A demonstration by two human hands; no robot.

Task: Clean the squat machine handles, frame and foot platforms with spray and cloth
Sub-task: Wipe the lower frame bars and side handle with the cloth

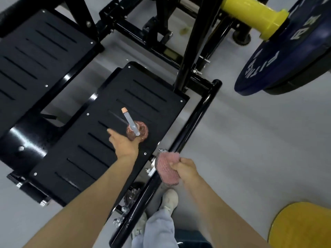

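Observation:
My left hand [123,144] grips a clear pink spray bottle [138,132], its grey nozzle with an orange tip pointing away over the right foot platform [111,138], a black slotted plate. My right hand [186,168] is closed on a bunched pink cloth [167,167], held just off the platform's right edge above the black frame tube [193,122]. A second black foot platform [35,56] lies at the upper left.
A blue weight plate [286,56] on a yellow sleeve [250,13] hangs at the upper right. Black frame bars [195,33] cross the top. My shoes and grey trouser leg [161,221] stand beside the frame tube. A yellow pad [300,226] sits bottom right on grey floor.

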